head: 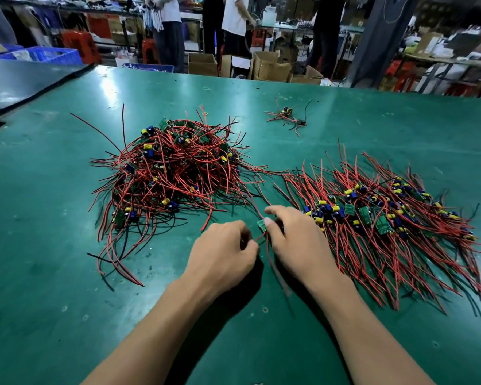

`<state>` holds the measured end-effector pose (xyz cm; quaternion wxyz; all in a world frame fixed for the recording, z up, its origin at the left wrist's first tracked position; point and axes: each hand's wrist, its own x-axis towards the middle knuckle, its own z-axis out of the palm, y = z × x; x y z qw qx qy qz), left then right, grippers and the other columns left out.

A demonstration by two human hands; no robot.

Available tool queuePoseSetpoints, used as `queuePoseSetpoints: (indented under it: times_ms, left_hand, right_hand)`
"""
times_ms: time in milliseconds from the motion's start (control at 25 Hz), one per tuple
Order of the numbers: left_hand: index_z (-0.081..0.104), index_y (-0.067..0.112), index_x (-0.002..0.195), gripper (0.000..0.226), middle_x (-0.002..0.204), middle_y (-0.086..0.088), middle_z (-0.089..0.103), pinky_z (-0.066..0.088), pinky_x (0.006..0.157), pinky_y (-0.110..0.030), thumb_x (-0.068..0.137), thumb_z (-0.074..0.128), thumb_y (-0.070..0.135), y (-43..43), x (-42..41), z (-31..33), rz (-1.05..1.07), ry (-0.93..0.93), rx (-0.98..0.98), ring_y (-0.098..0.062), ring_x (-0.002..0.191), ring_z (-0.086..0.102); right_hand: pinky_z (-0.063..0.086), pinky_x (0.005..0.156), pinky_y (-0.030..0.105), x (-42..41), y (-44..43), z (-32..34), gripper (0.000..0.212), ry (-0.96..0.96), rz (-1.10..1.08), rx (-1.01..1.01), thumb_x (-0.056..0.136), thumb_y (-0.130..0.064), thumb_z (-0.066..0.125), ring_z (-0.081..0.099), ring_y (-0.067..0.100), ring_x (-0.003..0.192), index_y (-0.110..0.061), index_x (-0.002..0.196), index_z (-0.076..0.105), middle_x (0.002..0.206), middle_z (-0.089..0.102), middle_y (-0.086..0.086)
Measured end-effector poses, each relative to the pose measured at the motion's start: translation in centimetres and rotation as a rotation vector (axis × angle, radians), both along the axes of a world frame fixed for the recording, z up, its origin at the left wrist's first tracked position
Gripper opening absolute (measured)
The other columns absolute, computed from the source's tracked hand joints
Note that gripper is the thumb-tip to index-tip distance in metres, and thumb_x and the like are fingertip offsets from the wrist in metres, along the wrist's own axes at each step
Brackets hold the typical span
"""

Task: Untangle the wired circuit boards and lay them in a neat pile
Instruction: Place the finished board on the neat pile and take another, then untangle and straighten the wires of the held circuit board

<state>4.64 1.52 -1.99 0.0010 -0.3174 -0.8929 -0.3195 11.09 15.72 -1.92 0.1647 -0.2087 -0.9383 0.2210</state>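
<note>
Small green circuit board (pixel 261 225) with thin red wires (pixel 267 250) is pinched by your right hand (pixel 295 238). Your left hand (pixel 224 247) pinches one wire

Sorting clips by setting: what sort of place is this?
Likely an electronics assembly workshop: a tangled heap of red-wired green circuit boards on a wide green worktable, brown cardboard boxes behind.

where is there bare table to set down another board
Bare table lies nearer than the tangled heap, left of the left hand. Also far, between the heap and the small cluster. Crowded: the gap between heap and sorted pile, where wires cross.
</note>
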Motion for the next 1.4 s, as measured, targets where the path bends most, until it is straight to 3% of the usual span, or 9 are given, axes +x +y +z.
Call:
queuePoseSetpoints:
  times_ms: [200,320,520,680,840,1040,1160,1240,1400]
  left_hand:
    - [0.065,0.015,0.066,0.013,0.056,-0.002,0.063,0.049,0.058,-0.033,0.074,0.064,0.026,0.3,0.4,0.3,-0.104,-0.235,0.292,-0.009,0.049,0.052]
    - [0.069,0.015,0.071,0.009,0.060,0.003,0.066,0.048,0.059,-0.024,0.079,0.070,0.018,0.3,0.3,0.0,-0.113,-0.188,0.294,-0.008,0.056,0.058]
    - [0.075,0.016,0.081,0.013,0.066,0.013,0.065,0.038,0.063,-0.002,0.089,0.067,0.022,0.2,-0.4,0.1,0.074,-0.132,0.311,0.011,0.063,0.057]
    - [0.071,0.010,0.081,0.036,0.057,-0.007,0.062,0.050,0.058,-0.033,0.097,0.055,0.038,0.3,0.0,0.6,0.024,-0.334,0.327,-0.019,0.054,0.059]
    - [0.074,0.015,0.085,0.030,0.072,-0.013,0.072,0.052,0.053,-0.028,0.094,0.061,0.041,0.1,0.4,1.6,0.010,-0.712,0.537,-0.022,0.057,0.065]
    - [0.067,0.002,0.094,0.008,0.087,-0.015,0.074,0.058,0.054,-0.029,0.093,0.061,0.009,0.2,0.7,2.2,-0.115,-1.047,0.718,-0.024,0.062,0.071]
    - [0.069,0.002,0.092,0.013,0.090,-0.019,0.072,0.060,0.063,-0.033,0.085,0.058,0.005,0.2,0.4,2.3,-0.229,-1.239,0.804,-0.026,0.064,0.069]
    - [0.072,0.004,0.087,0.019,0.089,-0.021,0.070,0.060,0.066,-0.034,0.078,0.056,0.010,-0.1,0.4,2.6,-0.329,-1.359,0.806,-0.027,0.066,0.068]
    - [0.072,0.008,0.083,0.023,0.084,-0.022,0.067,0.058,0.063,-0.035,0.078,0.050,0.013,-0.4,0.4,2.9,-0.442,-1.448,0.760,-0.031,0.064,0.066]
  right_hand:
    - [0.053,0.083,0.037,-0.2,0.5,0.0,0.043,0.017,-0.034,-0.273,0.086,-0.046,0.071,0.064,0.013,0.079,-0.026,0.123,0.067,0.076,0.068,-0.011]
    - [0.053,0.081,0.034,-0.1,0.5,0.0,0.032,-0.008,0.007,-0.264,0.083,-0.034,0.076,0.061,0.010,0.076,-0.024,0.114,0.072,0.080,0.067,-0.010]
    - [0.047,0.075,0.021,0.3,0.2,0.6,0.014,0.172,0.004,-0.269,0.086,-0.024,0.077,0.063,0.009,0.076,-0.018,0.098,0.076,0.084,0.071,-0.006]
    - [0.050,0.073,0.017,0.3,-0.7,1.2,0.006,0.283,0.058,-0.477,0.086,-0.018,0.077,0.064,0.002,0.073,-0.020,0.091,0.075,0.079,0.072,-0.007]
    - [0.053,0.081,0.022,0.3,-1.2,1.4,0.009,0.319,0.155,-0.488,0.094,-0.012,0.067,0.068,0.006,0.083,-0.016,0.096,0.076,0.086,0.074,-0.008]
    - [0.049,0.071,0.017,-0.1,0.0,1.2,0.009,0.333,0.052,-0.627,0.098,-0.024,0.064,0.062,0.006,0.075,-0.020,0.094,0.072,0.079,0.069,-0.008]
    - [0.050,0.049,0.024,-0.1,-0.3,1.1,0.040,0.176,0.074,-1.114,0.089,-0.052,0.069,0.057,0.016,0.055,-0.012,0.085,0.072,0.067,0.061,0.005]
    - [0.043,0.041,0.021,0.1,-0.3,1.4,0.050,0.116,0.185,-1.362,0.082,-0.058,0.070,0.048,0.014,0.042,-0.010,0.094,0.074,0.061,0.051,0.007]
    - [0.043,0.037,0.022,0.5,-0.1,1.9,0.039,0.051,0.416,-1.423,0.092,-0.047,0.065,0.043,0.009,0.036,-0.012,0.107,0.075,0.059,0.042,-0.001]
